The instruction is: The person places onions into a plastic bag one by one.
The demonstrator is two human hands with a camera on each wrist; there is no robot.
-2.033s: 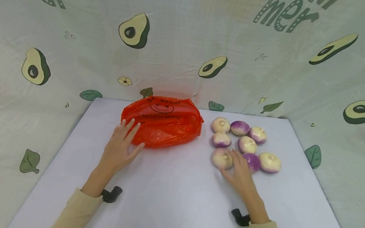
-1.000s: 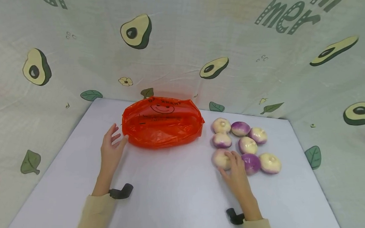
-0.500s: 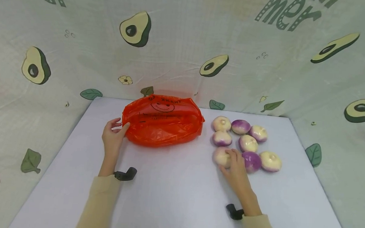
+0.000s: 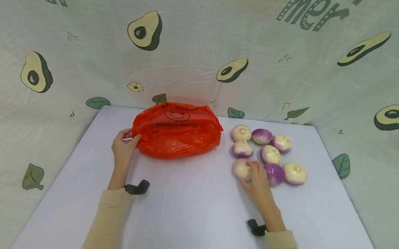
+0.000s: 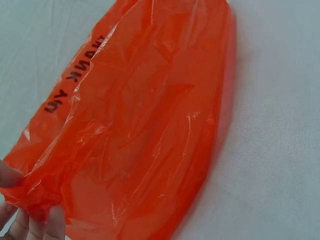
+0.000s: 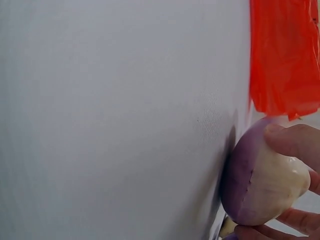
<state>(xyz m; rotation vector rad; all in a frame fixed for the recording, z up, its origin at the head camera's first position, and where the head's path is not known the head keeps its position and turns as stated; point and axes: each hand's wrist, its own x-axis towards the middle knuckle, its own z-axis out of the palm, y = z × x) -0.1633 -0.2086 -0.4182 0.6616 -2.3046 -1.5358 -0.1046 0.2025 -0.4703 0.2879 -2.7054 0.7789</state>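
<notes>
A red plastic bag (image 4: pixel 176 138) with black print and a smiling face stands puffed out at the back of the table. My left hand (image 4: pixel 123 147) pinches the bag's left edge between thumb and fingers; the left wrist view shows the film bunched there. My right hand (image 4: pixel 260 183) grips a white and purple turnip (image 4: pixel 241 169) at the front left of a group of turnips. In the right wrist view the thumb lies on the pale side of that turnip (image 6: pixel 262 175), fingers around its other side, with the turnip down at the table surface.
Several other turnips sit close around the right hand, among them a purple one (image 4: pixel 275 174) right beside its fingers and a pale one (image 4: pixel 295 173) farther right. A cloth printed with avocados (image 4: pixel 189 40) hangs behind the white table (image 4: pixel 190 212).
My left hand has moved from the bag's front to its left edge and now pinches it. My right hand has settled around the front left turnip, which has barely shifted.
</notes>
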